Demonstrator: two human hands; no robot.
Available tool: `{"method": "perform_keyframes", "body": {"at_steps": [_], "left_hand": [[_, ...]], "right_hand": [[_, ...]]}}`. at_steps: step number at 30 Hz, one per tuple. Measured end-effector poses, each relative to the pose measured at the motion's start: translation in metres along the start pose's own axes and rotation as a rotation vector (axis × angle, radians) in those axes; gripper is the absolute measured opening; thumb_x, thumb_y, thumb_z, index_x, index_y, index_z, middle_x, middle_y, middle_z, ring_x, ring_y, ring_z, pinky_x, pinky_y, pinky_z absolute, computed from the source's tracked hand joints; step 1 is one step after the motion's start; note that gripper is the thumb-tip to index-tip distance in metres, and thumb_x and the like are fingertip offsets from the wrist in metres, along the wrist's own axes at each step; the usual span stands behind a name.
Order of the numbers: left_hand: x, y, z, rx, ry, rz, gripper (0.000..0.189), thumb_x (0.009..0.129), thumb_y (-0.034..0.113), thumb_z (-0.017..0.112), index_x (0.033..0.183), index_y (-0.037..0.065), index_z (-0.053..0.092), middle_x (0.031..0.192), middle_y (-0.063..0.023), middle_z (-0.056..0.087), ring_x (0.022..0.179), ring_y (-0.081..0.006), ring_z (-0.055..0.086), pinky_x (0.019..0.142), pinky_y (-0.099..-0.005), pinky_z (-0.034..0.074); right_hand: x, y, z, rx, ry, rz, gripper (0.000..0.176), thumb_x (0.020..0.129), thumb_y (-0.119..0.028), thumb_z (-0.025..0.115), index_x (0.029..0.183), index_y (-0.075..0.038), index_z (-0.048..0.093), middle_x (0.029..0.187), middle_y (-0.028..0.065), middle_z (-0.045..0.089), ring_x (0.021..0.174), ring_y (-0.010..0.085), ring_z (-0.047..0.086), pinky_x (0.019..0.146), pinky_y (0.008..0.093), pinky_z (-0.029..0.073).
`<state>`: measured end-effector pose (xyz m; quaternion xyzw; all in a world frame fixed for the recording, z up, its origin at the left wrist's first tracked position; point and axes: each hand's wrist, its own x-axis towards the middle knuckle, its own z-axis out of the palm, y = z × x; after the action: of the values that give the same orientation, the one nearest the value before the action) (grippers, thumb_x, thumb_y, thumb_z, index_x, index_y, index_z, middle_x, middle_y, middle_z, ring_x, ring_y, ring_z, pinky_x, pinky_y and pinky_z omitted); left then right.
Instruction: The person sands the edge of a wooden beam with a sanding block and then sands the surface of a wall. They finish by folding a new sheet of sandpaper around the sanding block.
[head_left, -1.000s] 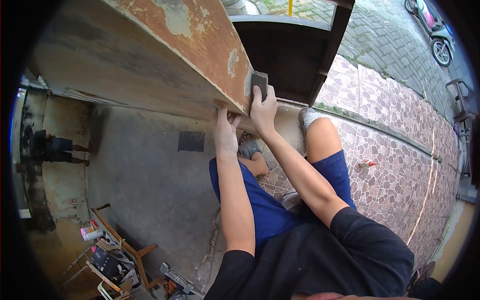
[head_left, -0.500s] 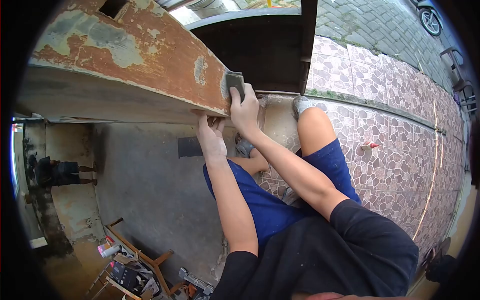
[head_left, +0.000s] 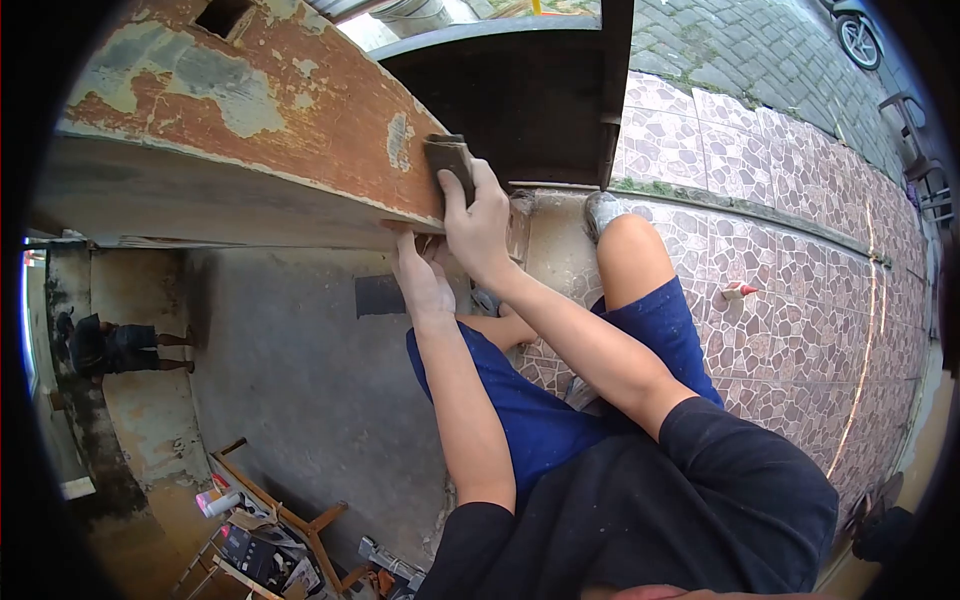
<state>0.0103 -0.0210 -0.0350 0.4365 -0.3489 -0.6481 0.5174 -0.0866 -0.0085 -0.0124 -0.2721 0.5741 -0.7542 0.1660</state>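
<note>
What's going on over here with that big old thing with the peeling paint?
Someone working with bare hands has a dark block, perhaps a sanding block, in the right hand, up against the patchy orange-brown edge of a large, door-like panel. The left hand is raised to the panel's lower corner, its fingers touching it. Bare-looking and flaking patches mark that edge. Farther back, another person in dark clothes is by the stained wall.

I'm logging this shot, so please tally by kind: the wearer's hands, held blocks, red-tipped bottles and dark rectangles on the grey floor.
Hands (left hand, right hand): 2
Held block: 1
Red-tipped bottle: 1
Dark rectangle: 1
Total: 5
</note>
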Motion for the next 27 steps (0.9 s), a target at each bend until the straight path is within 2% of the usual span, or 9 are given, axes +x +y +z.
{"method": "perform_keyframes", "body": {"at_steps": [3,5,8,11,14,16,18,22,27], "left_hand": [[0.006,0.000,-0.008,0.010,-0.146,0.014,0.067,0.106,0.041,0.057,0.152,-0.004,0.036,0.144,-0.0218,0.048,0.134,-0.0337,0.051,0.115,-0.0466,0.045],[0.002,0.004,-0.006,0.006,-0.070,-0.013,0.068,0.106,0.040,0.057,0.153,-0.004,0.034,0.145,-0.0217,0.047,0.135,-0.0338,0.050,0.116,-0.0467,0.044],[-0.005,0.006,0.004,0.013,0.013,-0.037,0.070,0.106,0.037,0.056,0.155,-0.004,0.028,0.147,-0.0213,0.043,0.137,-0.0346,0.048,0.117,-0.0476,0.043],[0.002,0.002,0.002,0.011,0.091,-0.015,0.066,0.106,0.047,0.056,0.149,-0.002,0.043,0.136,-0.0198,0.052,0.127,-0.0318,0.053,0.110,-0.0465,0.048],[0.002,-0.001,-0.002,0.016,0.032,-0.005,0.065,0.107,0.046,0.055,0.148,-0.002,0.044,0.134,-0.0180,0.054,0.125,-0.0299,0.056,0.110,-0.0447,0.048],[0.004,0.002,-0.008,-0.010,-0.175,0.003,0.070,0.106,0.043,0.056,0.153,-0.004,0.034,0.145,-0.0191,0.047,0.135,-0.0328,0.050,0.113,-0.0455,0.046],[0.002,0.001,-0.008,-0.028,-0.129,-0.020,0.072,0.106,0.044,0.057,0.154,-0.004,0.033,0.147,-0.0201,0.046,0.137,-0.0336,0.049,0.114,-0.0455,0.045],[-0.004,0.003,0.005,-0.025,0.037,-0.036,0.065,0.106,0.044,0.057,0.148,-0.003,0.040,0.137,-0.0192,0.047,0.135,-0.0329,0.047,0.115,-0.0495,0.044],[-0.001,0.002,0.002,-0.001,0.044,-0.021,0.069,0.105,0.043,0.057,0.151,-0.004,0.037,0.139,-0.0202,0.047,0.138,-0.0340,0.046,0.115,-0.0496,0.044]], "right_hand": [[0.002,-0.035,0.007,0.045,-0.051,-0.223,0.016,0.099,-0.013,0.064,0.106,0.001,0.062,0.094,0.0241,0.067,0.087,0.0438,0.066,0.076,0.0491,0.051],[0.007,-0.009,0.007,0.044,0.014,-0.157,0.017,0.101,-0.015,0.063,0.106,0.001,0.061,0.094,0.0227,0.067,0.086,0.0434,0.066,0.075,0.0481,0.051],[0.011,0.083,-0.007,-0.190,0.039,0.198,0.022,0.101,-0.018,0.062,0.108,0.003,0.063,0.098,0.0269,0.070,0.094,0.0451,0.068,0.079,0.0489,0.051],[0.008,0.074,-0.002,-0.244,0.060,0.222,0.022,0.101,-0.018,0.062,0.108,0.002,0.063,0.097,0.0255,0.069,0.093,0.0452,0.067,0.079,0.0487,0.051],[0.003,-0.013,0.002,0.036,-0.022,-0.072,0.017,0.098,-0.012,0.065,0.107,0.002,0.062,0.098,0.0232,0.066,0.090,0.0449,0.065,0.078,0.0485,0.050],[0.002,-0.033,0.005,0.019,-0.046,-0.316,0.016,0.099,-0.008,0.066,0.110,0.003,0.062,0.095,0.0217,0.069,0.086,0.0314,0.068,0.077,0.0401,0.052],[0.004,-0.014,0.006,0.007,-0.001,-0.245,0.016,0.099,-0.008,0.065,0.110,0.003,0.062,0.096,0.0220,0.070,0.087,0.0345,0.070,0.078,0.0411,0.053],[0.006,0.125,-0.012,-0.335,0.069,0.263,0.024,0.103,-0.021,0.061,0.109,0.002,0.062,0.094,0.0240,0.072,0.087,0.0380,0.070,0.078,0.0445,0.053],[0.002,0.046,-0.006,-0.092,0.007,0.116,0.024,0.103,-0.022,0.061,0.107,0.002,0.062,0.092,0.0239,0.071,0.085,0.0377,0.069,0.078,0.0439,0.052]]}}
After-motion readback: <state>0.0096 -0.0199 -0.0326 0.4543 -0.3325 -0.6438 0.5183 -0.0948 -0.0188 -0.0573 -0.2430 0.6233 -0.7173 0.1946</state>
